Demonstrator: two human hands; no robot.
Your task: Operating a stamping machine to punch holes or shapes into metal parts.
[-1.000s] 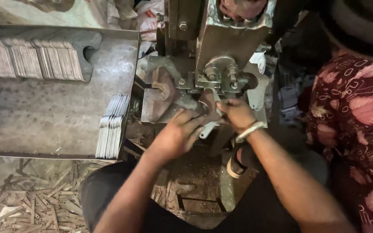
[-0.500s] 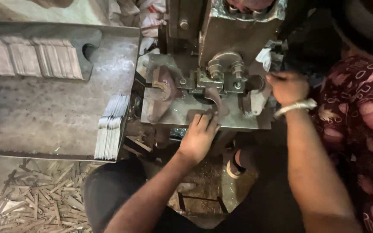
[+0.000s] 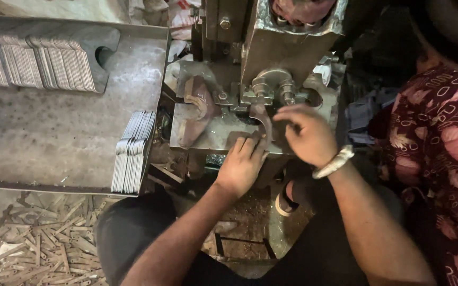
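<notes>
the left hand lies flat at the near edge of the press plate, fingers together on a curved metal piece. just beyond, the right hand pinches the same piece under the die. farther left, stacked blanks line the tray's edge, bare sheet beyond.

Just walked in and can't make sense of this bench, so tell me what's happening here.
A person sits at a metal press machine. The left hand rests on the press bed, fingertips at a curved metal piece under the tooling. The right hand, with a bracelet on its wrist, reaches to the same piece. A stack of flat metal blanks stands on the side table, and offcuts litter the floor.
</notes>
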